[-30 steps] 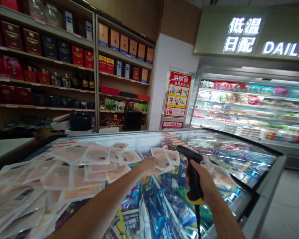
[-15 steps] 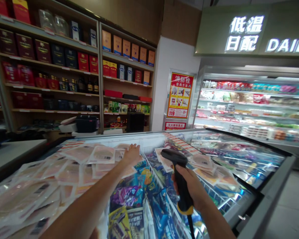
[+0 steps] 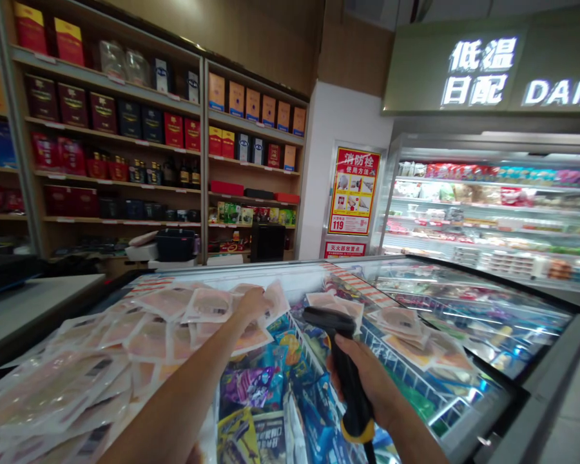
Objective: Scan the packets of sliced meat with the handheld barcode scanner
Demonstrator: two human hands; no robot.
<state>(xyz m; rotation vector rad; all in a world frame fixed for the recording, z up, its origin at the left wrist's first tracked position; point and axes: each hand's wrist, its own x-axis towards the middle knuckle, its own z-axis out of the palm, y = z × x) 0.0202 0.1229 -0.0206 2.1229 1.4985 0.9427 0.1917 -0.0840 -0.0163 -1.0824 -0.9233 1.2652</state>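
Note:
My left hand (image 3: 252, 303) reaches out over the freezer, its fingers closed on a flat clear packet (image 3: 277, 300) with pale contents, which is tilted up at the far end of the pile. Many similar flat packets (image 3: 147, 338) overlap on the left, some with barcode labels. My right hand (image 3: 362, 370) grips a black barcode scanner (image 3: 350, 380) with a yellow base ring and a cable running down. The scanner's head points toward the left hand. Beyond it lie a few more flat packets (image 3: 336, 303), and others (image 3: 423, 338) rest to the right.
The chest freezer (image 3: 526, 399) has wire dividers (image 3: 302, 341) and colourful ice-cream bags (image 3: 251, 386) inside. A grey counter (image 3: 38, 299) stands at left. Behind are shelves of boxed bottles (image 3: 120, 122), a red fire-hydrant notice (image 3: 352, 190) and a lit chilled display (image 3: 493, 212).
My left hand now lifts a packet's edge into view, and another packet shows behind the scanner. The scanner has moved slightly left and down. The view has shifted a little to the left.

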